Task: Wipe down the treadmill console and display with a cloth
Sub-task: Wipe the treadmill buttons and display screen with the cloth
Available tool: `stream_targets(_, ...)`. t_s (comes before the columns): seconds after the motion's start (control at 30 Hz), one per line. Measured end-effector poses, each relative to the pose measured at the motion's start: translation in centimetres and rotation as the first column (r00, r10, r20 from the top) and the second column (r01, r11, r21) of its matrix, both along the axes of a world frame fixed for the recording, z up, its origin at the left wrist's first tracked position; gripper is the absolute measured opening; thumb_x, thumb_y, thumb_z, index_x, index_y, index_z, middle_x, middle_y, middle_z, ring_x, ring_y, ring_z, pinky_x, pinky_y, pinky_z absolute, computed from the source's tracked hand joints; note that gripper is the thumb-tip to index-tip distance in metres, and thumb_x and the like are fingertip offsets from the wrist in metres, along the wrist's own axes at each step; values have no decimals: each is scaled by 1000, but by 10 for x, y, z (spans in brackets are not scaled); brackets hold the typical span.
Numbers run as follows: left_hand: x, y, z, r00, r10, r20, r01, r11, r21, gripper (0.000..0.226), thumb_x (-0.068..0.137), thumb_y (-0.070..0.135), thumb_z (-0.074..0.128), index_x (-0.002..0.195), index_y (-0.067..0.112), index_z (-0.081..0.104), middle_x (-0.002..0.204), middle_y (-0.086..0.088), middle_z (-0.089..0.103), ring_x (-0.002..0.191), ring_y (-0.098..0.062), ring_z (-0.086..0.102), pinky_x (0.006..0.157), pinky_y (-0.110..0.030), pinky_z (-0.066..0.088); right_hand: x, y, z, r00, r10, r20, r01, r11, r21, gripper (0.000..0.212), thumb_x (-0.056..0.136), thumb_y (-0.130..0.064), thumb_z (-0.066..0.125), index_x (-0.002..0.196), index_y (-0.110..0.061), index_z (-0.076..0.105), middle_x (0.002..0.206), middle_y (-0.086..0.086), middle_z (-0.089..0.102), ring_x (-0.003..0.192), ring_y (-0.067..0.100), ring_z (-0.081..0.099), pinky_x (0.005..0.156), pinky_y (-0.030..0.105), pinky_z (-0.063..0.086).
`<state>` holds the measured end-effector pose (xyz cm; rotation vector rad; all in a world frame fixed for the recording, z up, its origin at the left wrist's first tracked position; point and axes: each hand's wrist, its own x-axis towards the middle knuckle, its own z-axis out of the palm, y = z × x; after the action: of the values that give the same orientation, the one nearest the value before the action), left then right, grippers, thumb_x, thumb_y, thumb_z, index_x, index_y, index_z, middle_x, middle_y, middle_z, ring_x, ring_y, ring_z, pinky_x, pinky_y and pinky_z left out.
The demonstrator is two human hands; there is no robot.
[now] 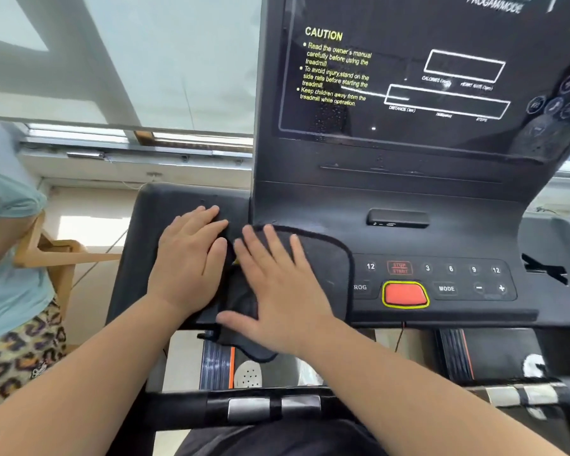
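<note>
The dark cloth point(326, 258) lay on the treadmill console point(408, 199), at 7 o'clock from the display point(392, 77), its near edge drooping over the console's front lip. The right hand point(277, 284) pressed flat on it, grip slack with fingers straight and spread, clasping nothing. The left hand point(188, 258) rested flat on the console's wing at 9 o'clock of the cloth, just beside the right hand, its grip likewise unclenched, while the red button point(404, 293) sat uncovered at 3 o'clock of the cloth.
</note>
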<state>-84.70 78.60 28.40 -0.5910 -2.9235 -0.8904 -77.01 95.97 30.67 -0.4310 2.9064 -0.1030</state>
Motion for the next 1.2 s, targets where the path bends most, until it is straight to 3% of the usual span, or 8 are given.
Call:
stream_targets(0.17,0,0,1,1000,4,-7,-4,1000,4,56,97,37,33,127,6,68,144,-13,58,139,-34,48,117,-54,32,38,30,-13,998,48,-48,-49,999,-8,102,86,-85,37,164,-23,17,173,5,6,159,33,-4,127,57,8)
stream_targets(0.47,1,1,3,1000,8,11,-8,1000,-21,59,96,41,32,129,7,67,146,-12,57,140,-33,46,119,-53,28,25,79,1,844,-536,-10,535,839,98,115,80,-92,-5,164,-14,6,170,23,-1,155,47,-4,124,65,5)
stream_targets(0.63,1,1,2,1000,2,1,-2,1000,-6,57,98,39,32,129,6,67,144,-14,57,139,-34,47,116,-56,32,21,12,-1,971,-238,8,238,971,27,105,87,-88,14,164,-17,8,172,15,-4,156,41,-12,124,64,3)
stream_targets(0.8,1,3,1,1000,-2,-4,2,998,-56,58,96,41,35,130,6,65,145,-14,56,140,-34,46,117,-56,31,41,36,-14,996,44,-73,-45,999,-11,88,92,-79,36,163,-28,22,173,2,12,159,31,4,125,58,14)
stream_targets(0.93,2,3,2,1000,-4,6,4,995,-96,58,94,42,37,132,8,64,147,-13,55,141,-34,45,118,-55,30,53,91,-12,955,-286,-78,292,953,77,90,93,-80,17,164,-24,19,172,10,11,158,39,7,124,62,17)
stream_targets(1.07,2,4,3,1000,12,14,-10,996,-91,56,93,41,39,131,9,64,147,-11,55,141,-33,44,118,-56,30,40,98,0,792,-610,0,608,789,87,107,85,-84,-9,164,-17,13,171,20,7,155,47,4,122,68,10)
stream_targets(1.13,3,5,5,1000,18,19,-16,995,-97,55,92,40,39,131,9,64,147,-11,55,141,-32,44,118,-55,30,29,75,3,772,-636,-2,635,770,67,112,82,-86,-11,163,-13,12,170,23,5,154,49,2,121,69,9)
stream_targets(1.2,3,5,5,1000,18,19,-16,995,-97,56,93,41,38,131,9,64,147,-11,55,140,-33,44,117,-55,30,23,45,3,861,-509,-14,509,859,60,108,85,-85,-5,163,-12,13,170,21,4,155,47,0,122,69,8)
